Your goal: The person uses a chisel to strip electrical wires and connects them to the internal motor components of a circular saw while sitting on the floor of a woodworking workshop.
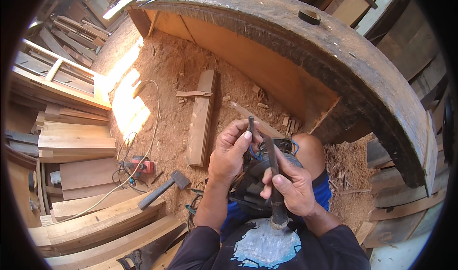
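One floor (160, 60), brown, strewn with shavings and chips, filling the middle of the scene. One workbench (267, 12), heavy and worn, running from far left round to the right, an orange-brown panel (248, 55) beneath its top. Board stacks (76, 136), pale to reddish, ranged along the left. One plank bundle (199, 122), on the floor beyond the left hand and to its left, a short strip (193, 94) laid across it. One handsaw (160, 251), dark blade, dark grip, on boards at near left. One hammer (164, 190), blocky dark head, left of the left forearm, its handle slanting toward the boards. One power tool (143, 166), red, just beyond the hammer and farther left, among cords. Two bare hands, before the person's dark shirt: the right hand (296, 186) closed, thumb and fingers, about one long dark tool (272, 158), chisel-like — its long axis running near to far, butt toward the shirt, far end tipped slightly left, toward the left hand (229, 151). The right hand is the nearer to its butt; whether the left touches its far end, cannot tell. One short dark rod (251, 123), pinched between left thumb and fingertips, end projecting above them — just left of the tool's far end.
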Tool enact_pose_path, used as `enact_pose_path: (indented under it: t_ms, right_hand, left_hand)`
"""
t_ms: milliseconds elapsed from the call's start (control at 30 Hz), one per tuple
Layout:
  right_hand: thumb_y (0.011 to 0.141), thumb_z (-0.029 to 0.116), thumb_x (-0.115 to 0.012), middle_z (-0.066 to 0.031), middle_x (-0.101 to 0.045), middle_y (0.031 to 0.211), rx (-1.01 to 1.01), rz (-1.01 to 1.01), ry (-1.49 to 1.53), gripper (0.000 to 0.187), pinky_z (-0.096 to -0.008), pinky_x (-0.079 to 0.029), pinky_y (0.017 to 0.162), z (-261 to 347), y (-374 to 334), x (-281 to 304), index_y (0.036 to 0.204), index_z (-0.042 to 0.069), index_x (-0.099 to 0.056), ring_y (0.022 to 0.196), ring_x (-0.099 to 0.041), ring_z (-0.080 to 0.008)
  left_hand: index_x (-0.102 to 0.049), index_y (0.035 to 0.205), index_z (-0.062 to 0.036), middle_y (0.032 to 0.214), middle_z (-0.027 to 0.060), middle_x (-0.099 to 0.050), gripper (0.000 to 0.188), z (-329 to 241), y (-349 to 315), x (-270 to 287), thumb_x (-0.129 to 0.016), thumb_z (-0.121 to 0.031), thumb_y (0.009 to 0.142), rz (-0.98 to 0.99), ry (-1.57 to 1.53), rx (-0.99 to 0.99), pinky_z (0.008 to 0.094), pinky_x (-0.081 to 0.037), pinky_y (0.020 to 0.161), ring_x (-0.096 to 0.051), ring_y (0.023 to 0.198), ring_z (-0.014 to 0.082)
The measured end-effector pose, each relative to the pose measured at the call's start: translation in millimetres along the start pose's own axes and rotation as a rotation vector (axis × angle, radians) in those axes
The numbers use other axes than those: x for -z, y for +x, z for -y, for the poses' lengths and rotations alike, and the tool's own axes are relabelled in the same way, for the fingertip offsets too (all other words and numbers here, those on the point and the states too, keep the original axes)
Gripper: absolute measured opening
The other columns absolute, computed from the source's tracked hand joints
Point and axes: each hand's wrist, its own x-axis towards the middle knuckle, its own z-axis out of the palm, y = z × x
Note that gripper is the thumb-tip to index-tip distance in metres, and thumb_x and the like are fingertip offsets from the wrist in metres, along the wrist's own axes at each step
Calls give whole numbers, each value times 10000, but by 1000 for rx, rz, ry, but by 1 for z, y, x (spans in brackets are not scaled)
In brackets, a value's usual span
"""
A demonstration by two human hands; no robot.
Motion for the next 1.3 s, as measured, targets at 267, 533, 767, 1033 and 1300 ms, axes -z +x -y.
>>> enact_pose_path:
  t_ms: [267, 533, 767, 1033, 1300]
  right_hand:
    - [1064, 213, -483, -61, -601, 1001, -37, 1, 97, 575, -195, -490, 656, -1, 17, -12, 1564, 35, -262, 696, -566, -64]
    - [1064, 207, -485, -40, -586, 945, -68, 4, 66, 565, -193, -477, 633, -4, 15, -10, 1567, 61, -274, 680, -546, -51]
    - [1068, 205, -473, -31, -575, 924, -86, 19, 82, 559, -194, -474, 627, -1, 15, -8, 1569, 62, -268, 667, -531, -46]
    - [1068, 196, -471, -33, -564, 912, -77, 47, 145, 554, -201, -473, 614, -2, 18, -9, 1570, 73, -269, 660, -524, -53]
    - [1064, 176, -481, -42, -549, 920, -84, 10, 335, 555, -229, -490, 609, -4, 17, -23, 1571, 90, -272, 648, -531, -71]
  left_hand:
    - [-571, 1069, -45, 983, 72, -665, 98, 8, -3, 5, -582, -52, 972, -15, -157, -20, 288, -528, 815, -640, 890, 127]
    - [-584, 1083, -77, 1014, 27, -659, 128, 9, -3, 4, -612, -28, 969, 11, -240, -57, 264, -487, 848, -589, 907, 90]
    - [-583, 1069, -76, 1020, 18, -657, 111, 13, -3, 7, -616, -35, 971, 11, -125, -112, 244, -485, 819, -589, 892, 80]
    - [-575, 1069, -34, 1007, 22, -624, 91, 12, -8, 3, -602, -37, 982, -66, 112, -222, 224, -487, 747, -576, 846, 68]
    - [-543, 1103, -25, 1046, 67, -588, 180, 14, -7, -2, -549, 79, 956, -130, 370, -512, 243, -491, 781, -581, 908, 102]
